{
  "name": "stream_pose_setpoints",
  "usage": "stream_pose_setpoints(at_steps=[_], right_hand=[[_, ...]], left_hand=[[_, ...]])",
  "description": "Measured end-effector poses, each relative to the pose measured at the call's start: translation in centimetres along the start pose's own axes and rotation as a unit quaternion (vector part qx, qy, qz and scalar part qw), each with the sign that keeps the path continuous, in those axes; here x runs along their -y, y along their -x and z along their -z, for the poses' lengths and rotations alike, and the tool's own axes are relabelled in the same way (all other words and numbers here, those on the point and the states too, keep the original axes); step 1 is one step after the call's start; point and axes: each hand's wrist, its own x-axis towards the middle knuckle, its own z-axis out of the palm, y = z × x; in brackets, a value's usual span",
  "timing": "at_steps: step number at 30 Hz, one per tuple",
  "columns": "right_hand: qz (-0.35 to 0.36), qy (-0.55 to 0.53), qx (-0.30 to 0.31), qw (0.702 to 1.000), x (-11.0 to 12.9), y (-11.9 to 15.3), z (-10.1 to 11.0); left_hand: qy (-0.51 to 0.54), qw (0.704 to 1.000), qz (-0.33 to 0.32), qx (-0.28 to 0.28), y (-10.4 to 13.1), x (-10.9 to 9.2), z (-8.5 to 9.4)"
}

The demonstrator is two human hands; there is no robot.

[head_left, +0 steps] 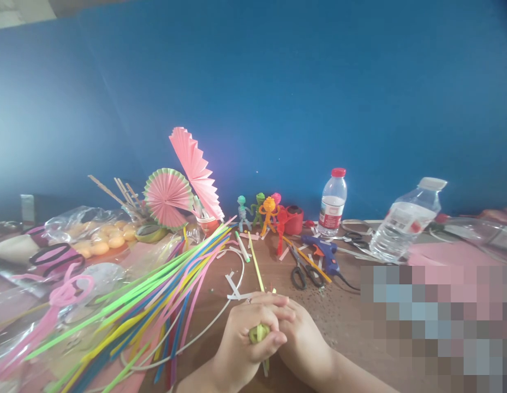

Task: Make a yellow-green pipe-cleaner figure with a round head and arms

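Note:
My left hand (247, 341) is closed around a yellow-green pipe cleaner coil (259, 333), which shows between its thumb and curled fingers. Pressed against it, my right hand (304, 344) is also closed. The left fingers lie over it, so much of its grip is hidden. From above the hands a thin pale yellow pipe cleaner (256, 262) runs away across the brown table (343, 338). Short ends stick out below the hands. Beyond them stand small pipe cleaner figures, among them an orange one (268, 214), a green one (259, 210) and a red one (281, 224).
Loose coloured pipe cleaners (155, 295) spread over the left side. Scissors (304, 270) and a blue glue gun (327, 254) lie ahead on the right. Water bottles (332, 210) stand farther back. Pink paper fans (167, 196) rise at the back left against a blue panel (278, 98).

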Motion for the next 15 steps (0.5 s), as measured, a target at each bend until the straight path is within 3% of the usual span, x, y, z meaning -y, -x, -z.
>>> stream_pose_setpoints(at_steps=[7,10,12,15], right_hand=[[0.025,0.020,-0.035,0.999,-0.47,0.63,-0.55],[0.003,0.024,-0.015,1.000,-0.41,0.61,-0.35],[-0.024,0.022,0.013,0.999,-0.36,0.58,-0.08],[-0.081,0.017,0.024,0.996,-0.41,0.55,0.34]], left_hand=[[-0.012,1.000,-0.015,-0.008,0.02,0.18,0.07],[0.007,1.000,-0.012,0.004,0.31,0.27,0.27],[0.025,0.999,0.009,-0.023,0.56,0.32,0.42],[0.059,0.991,0.052,-0.109,0.68,0.53,0.68]])
